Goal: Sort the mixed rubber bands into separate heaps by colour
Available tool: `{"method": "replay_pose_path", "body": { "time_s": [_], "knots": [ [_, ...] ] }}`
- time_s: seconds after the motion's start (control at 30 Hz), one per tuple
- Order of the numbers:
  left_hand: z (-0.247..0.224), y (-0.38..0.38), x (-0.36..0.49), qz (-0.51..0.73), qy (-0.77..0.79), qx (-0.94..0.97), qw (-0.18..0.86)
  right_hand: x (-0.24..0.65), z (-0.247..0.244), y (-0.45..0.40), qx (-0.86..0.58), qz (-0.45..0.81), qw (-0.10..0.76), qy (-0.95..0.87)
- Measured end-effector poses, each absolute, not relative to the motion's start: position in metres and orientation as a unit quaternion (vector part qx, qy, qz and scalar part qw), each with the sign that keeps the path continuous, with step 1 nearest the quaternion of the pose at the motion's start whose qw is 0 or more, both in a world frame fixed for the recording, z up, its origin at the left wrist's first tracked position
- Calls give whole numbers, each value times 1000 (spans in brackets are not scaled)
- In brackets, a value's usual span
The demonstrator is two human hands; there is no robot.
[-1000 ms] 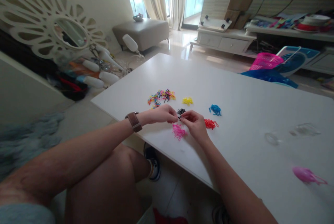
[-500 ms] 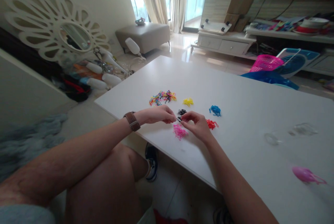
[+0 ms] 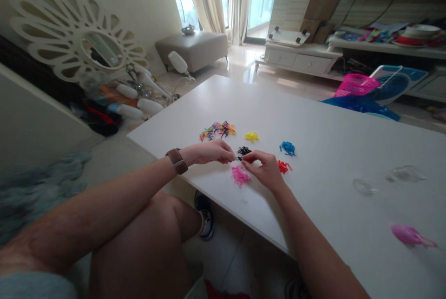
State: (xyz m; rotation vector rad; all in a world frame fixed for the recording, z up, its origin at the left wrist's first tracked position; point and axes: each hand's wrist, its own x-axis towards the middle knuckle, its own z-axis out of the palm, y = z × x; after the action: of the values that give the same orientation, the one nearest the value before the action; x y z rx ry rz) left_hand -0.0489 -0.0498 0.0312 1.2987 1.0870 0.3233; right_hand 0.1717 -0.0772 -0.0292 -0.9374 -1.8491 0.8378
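Note:
Small black rubber bands (image 3: 239, 159) are pinched between my two hands, just in front of a black pile (image 3: 245, 150). My left hand (image 3: 223, 152), with a brown watch strap on its wrist, is closed at the fingertips on one side of them. From the other side my right hand (image 3: 261, 165) grips them with thumb and fingers. How many bands are held is too small to tell. Nearest the hands lie a pink pile (image 3: 240, 176) and a red pile (image 3: 284, 166). Farther off are a yellow pile (image 3: 251, 137), a blue pile (image 3: 287, 148) and a mixed-colour pile (image 3: 218, 130).
Everything lies on a white table (image 3: 313, 197). A clear container (image 3: 407, 173), a clear ring-shaped piece (image 3: 364, 186) and a pink egg-shaped object (image 3: 411, 235) are on its right part. Beyond the table stand a pink basket (image 3: 357, 86) and a grey ottoman (image 3: 195, 50).
Both hands stay almost in place, still pinching the black bands. The bands between the fingertips have shifted slightly; the whole view has moved a little.

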Motion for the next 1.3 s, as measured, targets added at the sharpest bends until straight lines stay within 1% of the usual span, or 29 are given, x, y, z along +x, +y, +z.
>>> {"method": "replay_pose_path", "body": {
  "time_s": [0.37,0.57,0.7,0.83,0.97,1.2,1.3],
  "knots": [
    [34,-50,-49,146,469,605,626,168,-24,-82,-380,308,425,-762],
    [33,-46,-50,179,444,716,508,170,-23,-79,-398,295,433,-753],
    [31,-45,-47,181,433,750,467,171,-25,-79,-402,294,432,-752],
    [26,-42,-43,187,431,754,459,171,-25,-79,-406,291,436,-748],
    [21,-33,-41,196,439,738,473,175,-24,-75,-412,283,452,-739],
    [17,-16,-51,220,520,694,447,191,-20,-67,-482,222,497,-687],
    [13,-17,-46,212,502,710,447,187,-22,-69,-472,225,487,-699]
  ]
}}
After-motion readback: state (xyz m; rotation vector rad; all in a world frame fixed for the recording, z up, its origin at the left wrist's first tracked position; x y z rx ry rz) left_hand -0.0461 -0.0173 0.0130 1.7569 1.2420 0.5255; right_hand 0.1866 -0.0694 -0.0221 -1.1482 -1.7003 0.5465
